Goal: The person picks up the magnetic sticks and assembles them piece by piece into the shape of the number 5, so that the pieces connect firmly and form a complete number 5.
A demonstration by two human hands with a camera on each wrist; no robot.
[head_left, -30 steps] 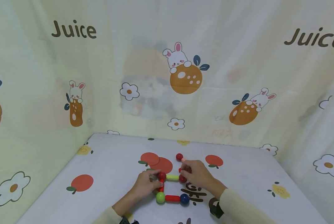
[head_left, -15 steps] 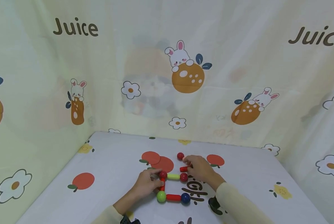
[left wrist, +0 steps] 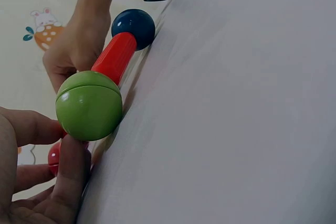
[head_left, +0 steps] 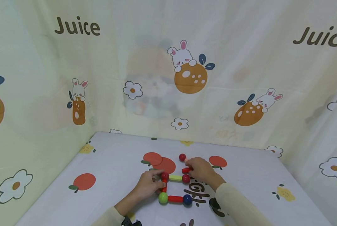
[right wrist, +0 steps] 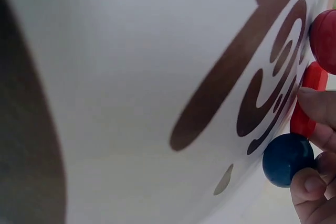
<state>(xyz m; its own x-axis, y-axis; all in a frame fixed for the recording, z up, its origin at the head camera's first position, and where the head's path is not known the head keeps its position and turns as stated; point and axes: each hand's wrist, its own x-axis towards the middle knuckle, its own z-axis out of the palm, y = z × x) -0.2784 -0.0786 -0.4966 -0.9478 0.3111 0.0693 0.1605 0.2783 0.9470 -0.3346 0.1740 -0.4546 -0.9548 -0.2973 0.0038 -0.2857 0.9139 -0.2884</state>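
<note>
Cloth-covered surface (head_left: 115,166), white, fruit-printed. Nearest: glossy green ball (head_left: 163,198), grooved red front rod (head_left: 175,199), smooth blue ball (head_left: 187,200), joined in a row. Next: red side rod (head_left: 164,188), partly covered by the left hand (head_left: 148,186), its grip narrowed to a pinch on the rod, a fingertip at the corner red ball (head_left: 165,176); lime rod (head_left: 175,178) onward to a second red ball (head_left: 186,179). Beyond: right hand (head_left: 203,171), its grip nearly closed, pinching a red far rod (head_left: 186,170); a second blue ball (right wrist: 287,160) at its fingers, hidden in the head view. Farther: pink rod (head_left: 186,160), mostly hidden, beside a third red ball (head_left: 182,157). Backdrop: thin, creased curtain (head_left: 106,103).
</note>
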